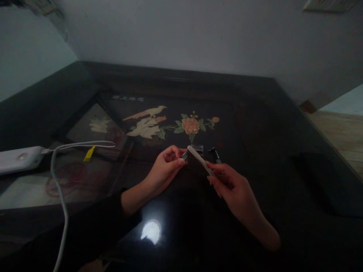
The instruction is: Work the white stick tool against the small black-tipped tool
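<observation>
My right hand pinches a pale, flat nail file between thumb and fingers. The file slants up to the left, with its rounded tip close to my left hand. Between its thumb and fingertips my left hand grips a small green-and-dark piece, too small to name. I cannot tell whether the file touches it. Just behind the file lies a small clear case. Above my right fingers a slim item, black and silver, rests on the table, partly hidden by the hand.
The dark glossy table has an inlaid bird and a flower picture. At the left lie a white power bank and its white cable with a yellow tag. A dark flat object sits at the right.
</observation>
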Demonstrator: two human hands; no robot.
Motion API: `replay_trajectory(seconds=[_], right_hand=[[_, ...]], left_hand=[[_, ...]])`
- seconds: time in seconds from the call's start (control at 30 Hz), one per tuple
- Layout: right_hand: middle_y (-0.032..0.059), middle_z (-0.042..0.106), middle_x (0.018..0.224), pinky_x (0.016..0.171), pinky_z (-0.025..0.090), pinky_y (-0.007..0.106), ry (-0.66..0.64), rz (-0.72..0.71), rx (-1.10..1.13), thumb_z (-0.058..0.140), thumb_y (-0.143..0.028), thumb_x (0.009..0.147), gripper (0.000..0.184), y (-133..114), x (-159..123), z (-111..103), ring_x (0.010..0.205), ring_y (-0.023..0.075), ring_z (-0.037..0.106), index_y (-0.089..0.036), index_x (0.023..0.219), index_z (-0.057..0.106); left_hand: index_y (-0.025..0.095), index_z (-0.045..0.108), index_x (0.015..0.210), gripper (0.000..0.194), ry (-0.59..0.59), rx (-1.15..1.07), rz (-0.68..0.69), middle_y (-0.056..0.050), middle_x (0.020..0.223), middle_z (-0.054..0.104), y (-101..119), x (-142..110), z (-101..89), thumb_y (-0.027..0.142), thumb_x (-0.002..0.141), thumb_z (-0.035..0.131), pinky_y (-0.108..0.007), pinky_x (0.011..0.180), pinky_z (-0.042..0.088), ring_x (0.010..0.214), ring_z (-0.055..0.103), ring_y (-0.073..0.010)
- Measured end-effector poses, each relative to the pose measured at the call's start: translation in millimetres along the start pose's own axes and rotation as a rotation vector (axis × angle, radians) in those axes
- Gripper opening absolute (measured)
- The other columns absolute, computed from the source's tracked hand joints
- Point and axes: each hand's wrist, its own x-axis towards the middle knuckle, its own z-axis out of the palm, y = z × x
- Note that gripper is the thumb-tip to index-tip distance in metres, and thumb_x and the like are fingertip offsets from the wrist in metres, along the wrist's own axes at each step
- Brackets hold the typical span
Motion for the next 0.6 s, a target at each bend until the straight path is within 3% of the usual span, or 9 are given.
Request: replay_trajectory(seconds=[0.13,0.4,0.6], right_hand=[[0.0042,0.070,0.087,0.048,0.044,0.022,-0.019,-0.031,-0.020,0.059,-0.023,0.085,0.025,0.6,-2.1,1.2,0.062,0.0122,0.059,-0.021,0.109,0.067],[-0.0015,0.060,0.070,0.041,0.039,0.019,-0.118,0.035,0.129,0.062,-0.024,0.083,0.027,-3.3,-7.3,4.5,0.047,0.0069,0.047,-0.021,0.109,0.069],[0.0022,0.069,0.080,0.052,0.047,0.023,-0.031,-0.026,0.021,0.060,-0.023,0.085,0.026,1.2,-3.3,0.2,0.062,0.0122,0.061,-0.020,0.110,0.068]], left_hand=[[0.015,0.056,0.063,0.037,-0.015,-0.015,-0.003,-0.003,0.084,0.071,-0.1,0.2,0.1,0.025,0.052,0.091,-0.019,0.072,0.046,0.077,0.062,-0.0097],[0.016,0.058,0.066,0.035,-0.015,0.010,0.011,-0.003,0.087,0.072,0.1,-0.8,0.0,0.025,0.055,0.089,-0.025,0.083,0.046,0.088,0.064,-0.0143],[0.015,0.055,0.062,0.039,0.006,0.015,-0.011,-0.003,0.085,0.071,1.3,-0.5,1.9,0.027,0.051,0.091,-0.021,0.075,0.046,0.083,0.063,-0.0120]])
